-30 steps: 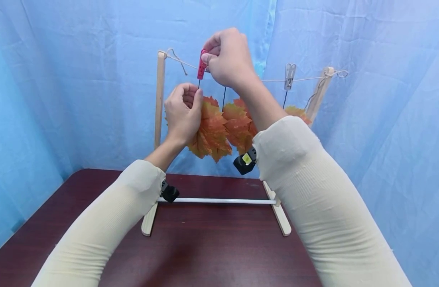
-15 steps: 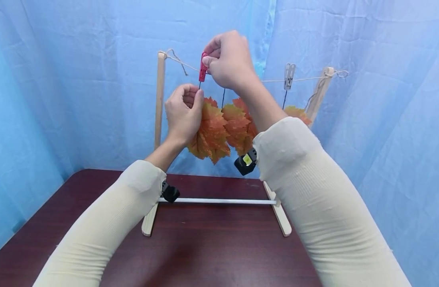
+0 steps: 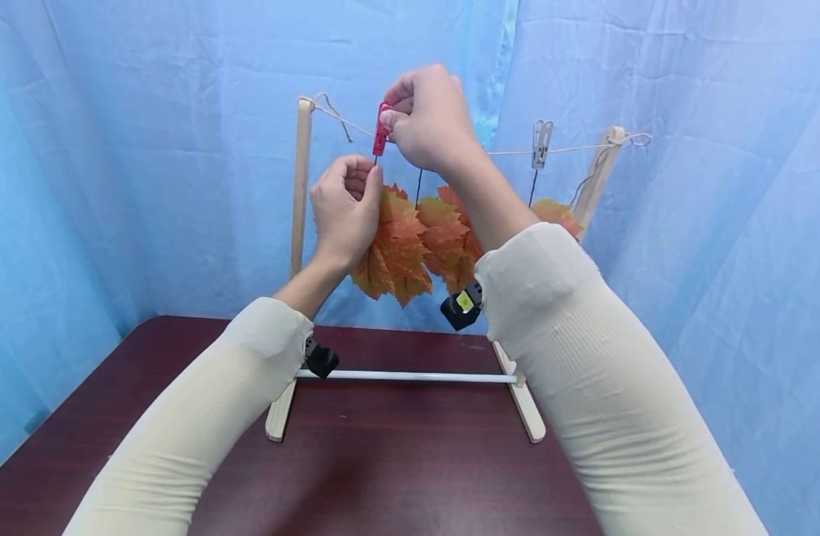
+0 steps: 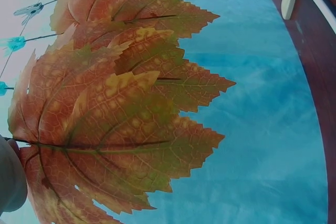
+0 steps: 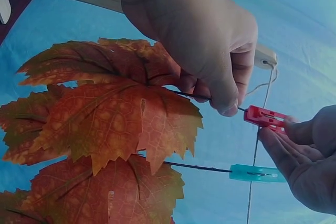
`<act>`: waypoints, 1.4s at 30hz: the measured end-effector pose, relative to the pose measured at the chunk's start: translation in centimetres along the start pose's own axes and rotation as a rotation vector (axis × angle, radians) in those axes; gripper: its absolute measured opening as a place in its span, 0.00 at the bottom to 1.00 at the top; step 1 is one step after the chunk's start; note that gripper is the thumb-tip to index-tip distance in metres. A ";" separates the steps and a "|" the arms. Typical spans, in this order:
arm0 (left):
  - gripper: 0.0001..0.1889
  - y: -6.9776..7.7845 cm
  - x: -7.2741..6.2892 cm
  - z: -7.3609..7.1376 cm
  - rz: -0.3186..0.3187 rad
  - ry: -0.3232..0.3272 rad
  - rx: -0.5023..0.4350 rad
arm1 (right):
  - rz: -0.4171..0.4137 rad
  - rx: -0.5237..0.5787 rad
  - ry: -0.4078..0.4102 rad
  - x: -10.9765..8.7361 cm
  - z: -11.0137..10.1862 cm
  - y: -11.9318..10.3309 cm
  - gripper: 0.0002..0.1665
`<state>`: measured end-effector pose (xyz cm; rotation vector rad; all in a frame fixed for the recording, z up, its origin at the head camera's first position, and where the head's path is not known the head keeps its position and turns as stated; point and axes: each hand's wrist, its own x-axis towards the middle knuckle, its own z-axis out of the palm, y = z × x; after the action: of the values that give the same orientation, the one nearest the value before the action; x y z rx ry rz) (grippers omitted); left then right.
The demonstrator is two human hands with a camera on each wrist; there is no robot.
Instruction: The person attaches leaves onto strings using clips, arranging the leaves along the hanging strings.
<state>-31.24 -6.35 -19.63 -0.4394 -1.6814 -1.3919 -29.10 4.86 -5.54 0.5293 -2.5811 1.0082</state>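
Note:
My right hand (image 3: 433,119) pinches a red clothespin (image 3: 380,132) at its upper end, over the string (image 3: 345,121). Just below, my left hand (image 3: 345,212) pinches the dark stem (image 5: 191,96) of an orange-and-green artificial maple leaf (image 3: 398,242). In the right wrist view the stem's end meets the red clothespin's jaws, and the string passes at the clothespin; whether it is clamped I cannot tell. Beside it a teal clothespin (image 5: 254,173) holds another leaf's stem on the string. Only a fingertip of the left hand shows in the left wrist view.
Wooden posts (image 3: 301,186) carry the string, joined below by a white rod (image 3: 410,376) on a dark red table (image 3: 383,461). A grey clothespin (image 3: 541,145) with a leaf hangs at the right. Blue curtains (image 3: 182,149) stand behind.
My right hand and the red clothespin have come down slightly, closer to the left hand's fingertips. The left hand has barely moved and still pinches the stem.

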 end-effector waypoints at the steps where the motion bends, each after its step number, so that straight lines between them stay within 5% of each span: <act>1: 0.12 0.0 0.0 0.0 0.004 0.002 -0.001 | 0.001 -0.002 -0.003 0.0 0.0 0.0 0.17; 19: 0.13 -0.1 0.1 -0.2 -0.008 -0.012 0.034 | -0.003 0.033 -0.022 -0.2 -0.5 0.6 0.22; 29: 0.16 -0.3 0.3 -0.9 0.019 -0.022 0.005 | -0.157 -0.082 0.053 -1.0 -0.9 0.6 0.23; 42: 0.15 -0.1 -1.1 -3.1 0.011 -0.013 0.020 | -0.368 -0.009 0.101 -3.9 -1.9 2.1 0.20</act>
<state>-29.53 -8.93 -20.60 -0.4471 -1.6993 -1.3658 -26.31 8.51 -7.07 0.8862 -2.2848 0.8698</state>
